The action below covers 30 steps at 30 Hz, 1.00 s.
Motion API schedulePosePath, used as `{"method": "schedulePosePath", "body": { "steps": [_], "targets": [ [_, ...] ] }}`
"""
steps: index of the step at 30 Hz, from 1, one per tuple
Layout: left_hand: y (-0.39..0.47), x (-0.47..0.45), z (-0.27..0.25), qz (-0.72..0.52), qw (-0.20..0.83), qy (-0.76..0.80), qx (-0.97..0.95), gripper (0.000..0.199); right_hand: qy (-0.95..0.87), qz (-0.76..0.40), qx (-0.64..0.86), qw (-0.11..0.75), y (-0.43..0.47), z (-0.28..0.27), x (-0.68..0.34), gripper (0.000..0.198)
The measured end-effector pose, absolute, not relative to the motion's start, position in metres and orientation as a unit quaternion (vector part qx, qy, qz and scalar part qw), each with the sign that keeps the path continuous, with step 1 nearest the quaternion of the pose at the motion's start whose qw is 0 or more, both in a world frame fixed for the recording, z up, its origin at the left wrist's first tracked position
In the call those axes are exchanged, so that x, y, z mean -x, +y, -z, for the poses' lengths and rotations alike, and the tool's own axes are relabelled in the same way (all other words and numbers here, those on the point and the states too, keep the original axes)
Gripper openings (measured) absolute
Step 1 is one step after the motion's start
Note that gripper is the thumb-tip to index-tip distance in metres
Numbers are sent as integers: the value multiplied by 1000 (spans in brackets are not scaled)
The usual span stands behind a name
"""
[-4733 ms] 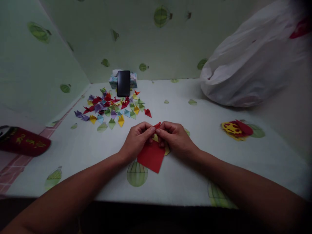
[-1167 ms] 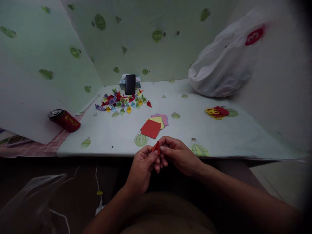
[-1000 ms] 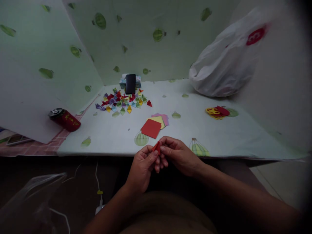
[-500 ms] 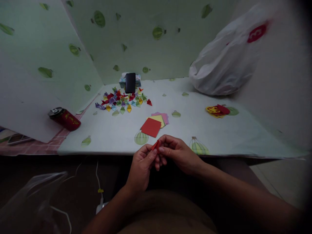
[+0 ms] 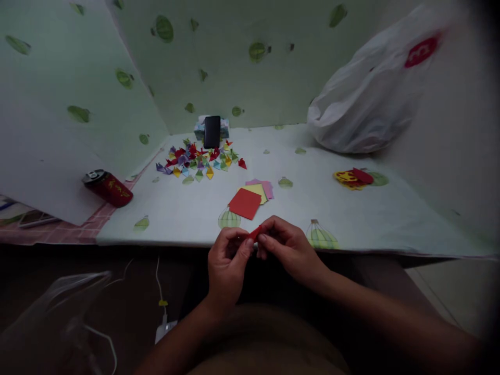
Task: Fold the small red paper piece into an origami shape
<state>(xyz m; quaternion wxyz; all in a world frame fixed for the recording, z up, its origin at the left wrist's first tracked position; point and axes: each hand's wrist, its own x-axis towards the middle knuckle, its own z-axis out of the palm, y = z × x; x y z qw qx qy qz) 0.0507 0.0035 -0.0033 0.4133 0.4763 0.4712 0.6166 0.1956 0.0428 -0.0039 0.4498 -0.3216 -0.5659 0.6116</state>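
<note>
A small folded piece of red paper (image 5: 255, 233) is pinched between both hands, just off the table's front edge. My left hand (image 5: 227, 263) grips its left end between thumb and fingers. On the other end, my right hand (image 5: 288, 248) holds it with thumb and forefinger; the fingertips hide part of the paper. Just beyond the hands lies a stack of square red paper (image 5: 245, 203), overlapping yellow sheets (image 5: 258, 191) and pink-purple sheets (image 5: 267, 188). Farther back on the left is a heap of many-coloured folded paper cranes (image 5: 199, 160).
A black phone (image 5: 212, 132) leans on a tissue box (image 5: 199, 128) behind the cranes. At left a red drink can (image 5: 108, 188) lies tilted. A white plastic bag (image 5: 359, 109) stands at the back right, near red and yellow paper cut-outs (image 5: 353, 178). A white cable (image 5: 158, 281) hangs below the table.
The red paper has turned in my fingers and now looks narrower, pointing up to the right. My left fingers have shifted back and curled. The whole view has moved slightly.
</note>
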Motion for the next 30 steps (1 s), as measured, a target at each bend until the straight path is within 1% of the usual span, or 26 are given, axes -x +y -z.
{"method": "schedulePosePath", "body": {
  "steps": [6,12,18,20,26,30],
  "targets": [
    [3,-47,11,-612,321,500,-522,4,-576,-596,332,451,41,6,-194,15],
    [4,-47,13,-588,335,509,-532,1,-580,-586,330,460,38,7,-193,12],
    [6,-43,9,-590,312,506,-546,2,-594,-579,322,457,38,7,-194,13],
    [6,-42,7,-584,335,509,-536,3,-594,-586,312,455,38,8,-194,14],
    [6,-44,3,-570,474,479,-470,9,-593,-605,291,443,40,9,-193,14],
    [7,-46,3,-570,497,465,-460,10,-591,-614,296,431,40,7,-193,14]
  ]
}}
